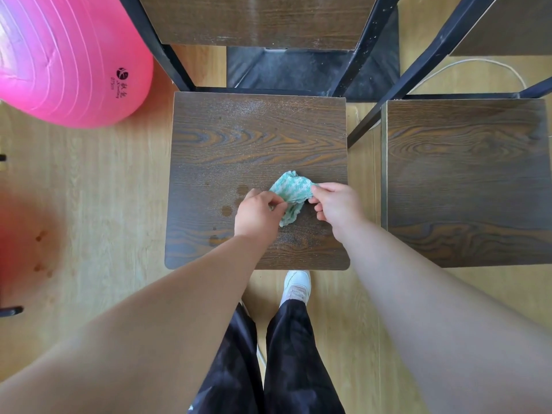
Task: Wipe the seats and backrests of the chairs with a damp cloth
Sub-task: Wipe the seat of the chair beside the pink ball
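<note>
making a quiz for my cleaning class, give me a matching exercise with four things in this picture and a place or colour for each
Things:
1. cloth
2. exercise ball
3. shoe
4. right chair seat

Descriptions:
a. pink, on the floor at far left
b. white, on the floor by the near edge of the middle seat
c. green and white, pinched by the left hand and right hand
d. dark wood grain, beside the middle seat

Pairs: 1-c, 2-a, 3-b, 4-d

Dusty wood-grain seat (pixel 257 138), matt black metal frame (pixel 366 46), textured cloth (pixel 291 189).
</note>
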